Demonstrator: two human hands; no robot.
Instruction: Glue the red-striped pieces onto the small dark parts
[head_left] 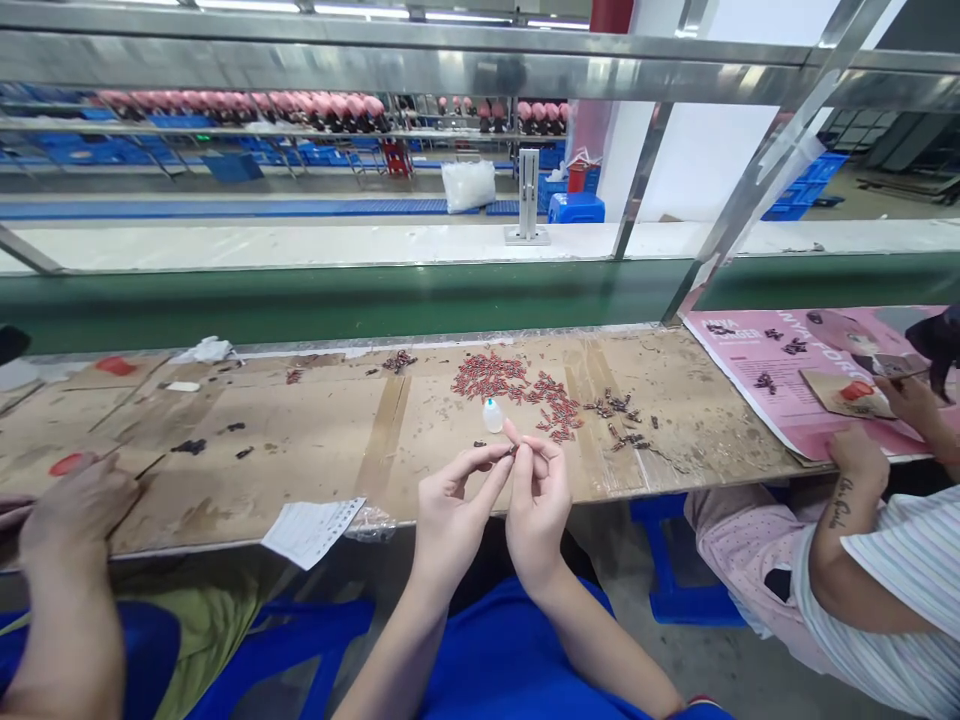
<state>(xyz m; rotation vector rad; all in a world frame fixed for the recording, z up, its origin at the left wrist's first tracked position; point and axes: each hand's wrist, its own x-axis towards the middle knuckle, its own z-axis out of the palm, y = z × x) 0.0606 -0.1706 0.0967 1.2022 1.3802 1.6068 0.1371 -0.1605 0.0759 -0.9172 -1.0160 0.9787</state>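
Well, in the head view I have both hands meeting over the bench (442, 480), just on the near side of the bottle (492, 416), which is my landmark. The left hand (448, 508) pinches a dark piece (511, 451) between thumb and forefinger, and the right hand (537, 503) grips it from the other side; the fingertips hide most of it, so I cannot make out its shape. To work it well, I would let the left pinch steady it and make only small, light moves with the right, wrists low, and open the fingers a little to see the join. Too hard a squeeze could flip out something this small.

The bottle stands upright just beyond my fingertips, so a quick forward reach might knock it. The red pieces (491, 378) lie spread behind it and to its right. Farther right of it are loose dark parts (613, 404); well to its left and nearer me, a paper (309, 530) overhangs the edge. Co-workers' hands, one (71, 510) far left of the bottle and another (859, 458) far right, limit my sideways room.
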